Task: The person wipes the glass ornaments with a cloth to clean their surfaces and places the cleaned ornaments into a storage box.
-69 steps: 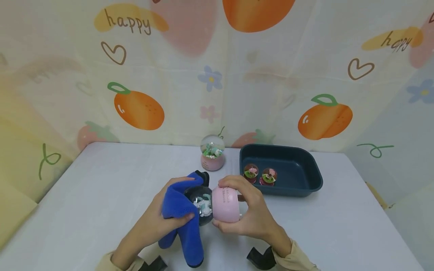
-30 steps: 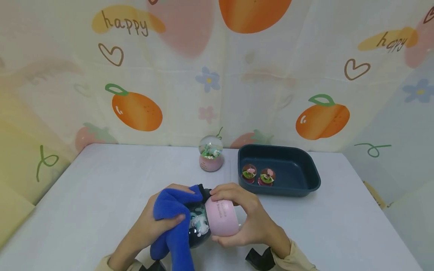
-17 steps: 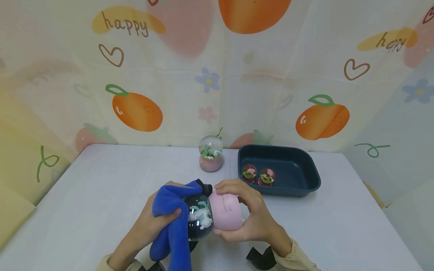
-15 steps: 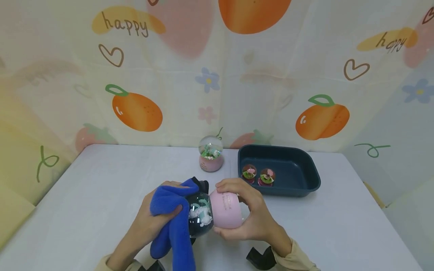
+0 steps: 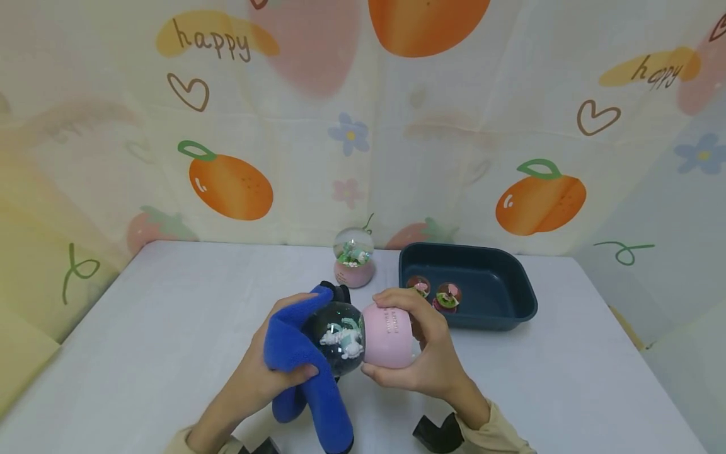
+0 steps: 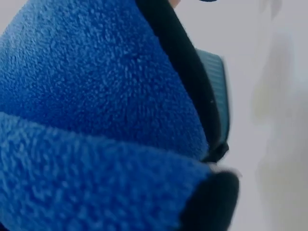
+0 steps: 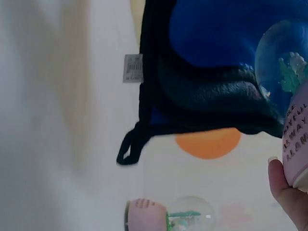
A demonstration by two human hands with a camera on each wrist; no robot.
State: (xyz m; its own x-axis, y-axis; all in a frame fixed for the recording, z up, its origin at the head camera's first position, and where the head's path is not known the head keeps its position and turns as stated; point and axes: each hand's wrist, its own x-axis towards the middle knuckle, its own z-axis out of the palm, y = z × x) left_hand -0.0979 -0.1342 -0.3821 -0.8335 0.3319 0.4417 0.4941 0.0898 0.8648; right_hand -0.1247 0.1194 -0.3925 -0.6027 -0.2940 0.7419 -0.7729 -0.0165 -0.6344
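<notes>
In the head view a snow globe with a pink base lies on its side between the hands, its glass ball facing left and a white figure inside. My right hand grips the pink base, thumb below and fingers above. A blue cloth with black edging is held in my left hand, thumb on its front, and wraps the far left of the ball. The cloth fills most of the left wrist view, hiding the left fingers. The right wrist view shows the globe's lettered base and the right thumb.
A second snow globe with a pink base stands upright behind the hands. To its right is a dark teal tray holding two small globes at its left side. A printed curtain hangs behind the white table.
The held globe dipped toward the person and tilted, then came back up and slightly right, with both hands and the cloth. More of its ball shows now than at first.
</notes>
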